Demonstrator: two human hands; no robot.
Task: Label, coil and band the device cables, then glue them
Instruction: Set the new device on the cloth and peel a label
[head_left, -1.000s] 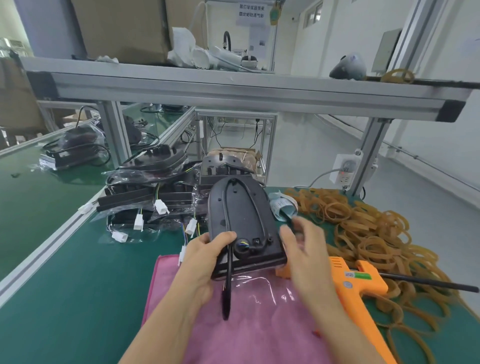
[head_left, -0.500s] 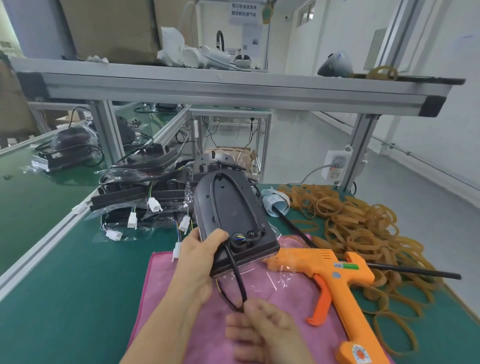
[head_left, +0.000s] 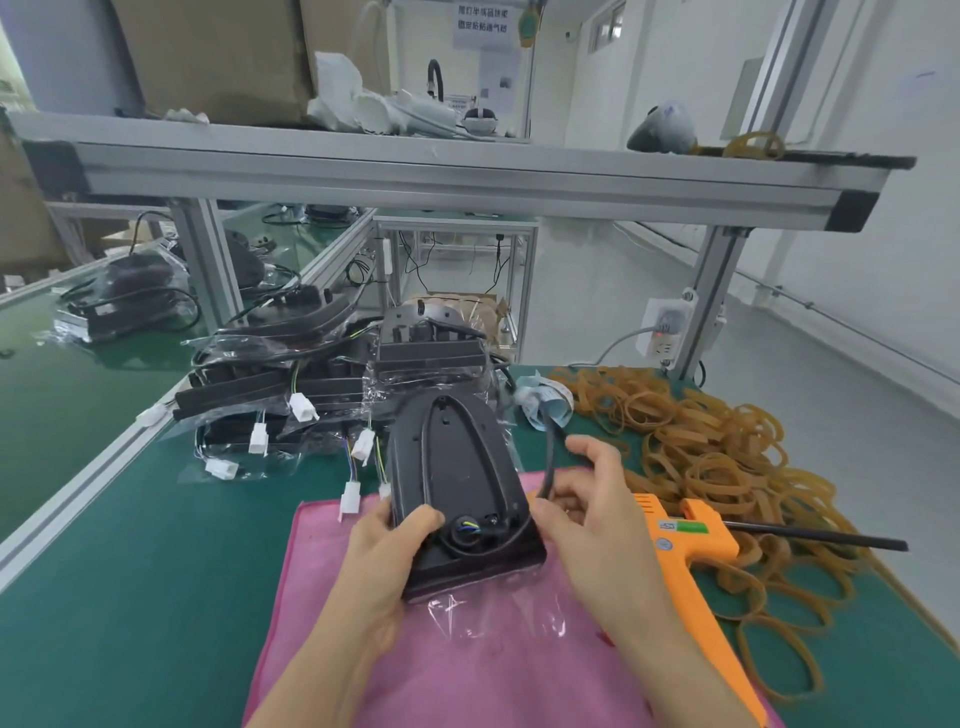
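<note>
Bench: green mat (head_left: 130, 597) under an aluminium frame, with a pink cloth (head_left: 467, 665) spread closest to me as the work spot.
Left hand: my left hand (head_left: 382, 551) grips the near-left corner of the black device (head_left: 457, 493), thumb on top, keeping it tipped up off the cloth.
Right hand: the right hand (head_left: 582, 499) pinches the black cable (head_left: 548, 467) just off the device's right edge; the cable runs from the hole at the near end, round the corner and up through the fingers.
Glue gun: one orange glue gun (head_left: 696, 551) lies beside the right wrist, black stick poking right.
Risk 1: I reckon the cable could spring out of the pinch before a coil forms, since it looks stiff.
Risk 2: yanking too hard might stress the coloured wires at the hole.
Risk 3: the wrist or sleeve could bump the gun, and if the tip is hot, that means a burn or stray glue.
Count, near: one device in hand, one cloth, one gun.
Count, middle: rubber bands (head_left: 727, 457), too many to count; one label roll (head_left: 545, 402).
Count, far: bagged devices (head_left: 291, 384) in a pile, roughly four or five, can't tell exactly; one more lot sits on the far-left bench.
</note>
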